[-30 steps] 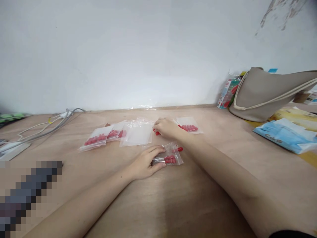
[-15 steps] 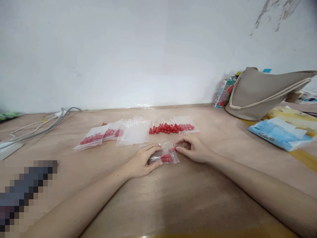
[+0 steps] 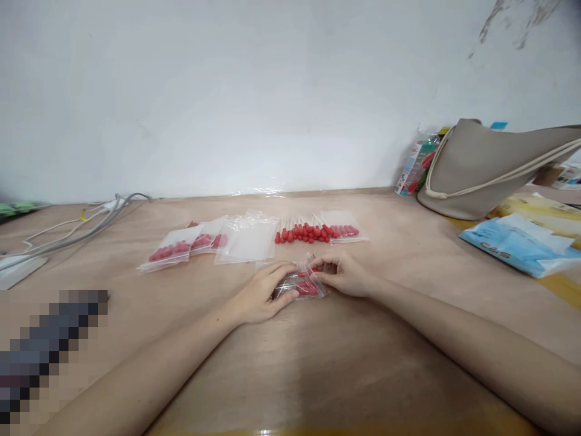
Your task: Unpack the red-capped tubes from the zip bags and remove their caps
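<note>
My left hand (image 3: pixel 261 295) holds a small clear zip bag (image 3: pixel 285 283) down on the table, thumb and fingers closed over its left part. Inside the bag lie several red-headed sticks (image 3: pixel 307 288), their heads toward the right. At the bag's right end, my right hand (image 3: pixel 345 274) pinches another red-headed stick (image 3: pixel 309 273), partly within the bag's mouth. Behind my hands is a pile of loose red-headed sticks (image 3: pixel 305 232) with pale shafts.
Left of the pile lie flat unfilled zip bags (image 3: pixel 247 239) and filled bags (image 3: pixel 170 249). Another filled bag (image 3: pixel 347 227) touches the pile's right side. A grey bag (image 3: pixel 472 169) and a blue tissue pack (image 3: pixel 512 245) occupy the right; cables (image 3: pixel 104 221) run at left.
My right hand has moved slightly left, and the red-headed stick it pinches has gone further into the bag. My left hand stays on the bag. The view has shifted a little.
</note>
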The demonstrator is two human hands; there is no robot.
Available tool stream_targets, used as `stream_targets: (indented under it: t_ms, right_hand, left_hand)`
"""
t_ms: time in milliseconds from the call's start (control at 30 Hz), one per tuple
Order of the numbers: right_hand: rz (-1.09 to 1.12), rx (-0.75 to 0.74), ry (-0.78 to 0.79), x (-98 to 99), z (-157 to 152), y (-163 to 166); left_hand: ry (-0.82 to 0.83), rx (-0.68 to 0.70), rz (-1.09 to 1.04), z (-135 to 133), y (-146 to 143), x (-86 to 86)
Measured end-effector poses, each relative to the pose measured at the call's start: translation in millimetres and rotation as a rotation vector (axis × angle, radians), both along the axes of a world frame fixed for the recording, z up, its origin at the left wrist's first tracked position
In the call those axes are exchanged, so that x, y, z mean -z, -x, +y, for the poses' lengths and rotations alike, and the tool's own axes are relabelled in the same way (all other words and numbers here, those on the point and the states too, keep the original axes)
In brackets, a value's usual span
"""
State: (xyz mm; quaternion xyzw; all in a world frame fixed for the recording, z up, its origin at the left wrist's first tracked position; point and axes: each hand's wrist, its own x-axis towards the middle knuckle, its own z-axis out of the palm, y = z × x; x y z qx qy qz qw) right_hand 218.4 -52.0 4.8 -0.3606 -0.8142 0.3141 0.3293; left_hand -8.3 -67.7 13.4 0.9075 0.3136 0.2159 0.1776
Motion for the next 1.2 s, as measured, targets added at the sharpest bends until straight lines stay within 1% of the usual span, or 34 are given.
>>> stream_targets:
  t_ms: [67, 133, 267, 333, 467, 567, 700, 833, 933, 1133, 1200]
  right_hand:
    - [-0.046, -0.073, 0.013, -3.8, 2, -2]
    - [-0.08, -0.099, 0.059, -6.1, 3, -4]
    - [-0.046, -0.025, 0.126, -3.0, 2, -6]
    - [-0.025, -0.025, 0.155, -0.7, 0, -4]
    - [-0.03, -0.127, 0.191, -3.7, -4, -2]
    - [-0.06, -0.166, 0.172, -9.1, -7, -1]
    - [-0.095, -0.108, 0.135, -9.9, -10, 2]
    - [-0.04, -0.038, 0.167, -6.6, -10, 4]
    - [0.03, -0.055, 0.221, -4.6, -9, 5]
    - [0.043, -0.047, 0.247, -2.6, -9, 9]
    - [0.059, -0.046, 0.292, -4.7, -6, 5]
  left_hand:
    - [-0.006, 0.008, -0.006, 0, 0, 0.1]
    - [-0.01, 0.009, -0.008, 0, 0, 0.5]
    - [-0.014, 0.006, -0.012, 0, 0, 1.4]
    - [-0.018, 0.013, -0.016, 0, 0, 1.5]
    - [-0.025, 0.009, -0.02, 0, -1, 1.2]
    - [-0.032, 0.008, -0.023, -1, -1, 1.7]
    - [-0.039, 0.003, -0.018, -1, -1, 3.0]
    - [-0.039, -0.008, -0.018, 0, -1, 3.2]
    - [-0.035, -0.009, -0.017, 0, -1, 3.3]
    - [-0.036, -0.013, -0.014, 0, -1, 3.0]
    - [-0.03, -0.01, -0.019, 0, -1, 2.6]
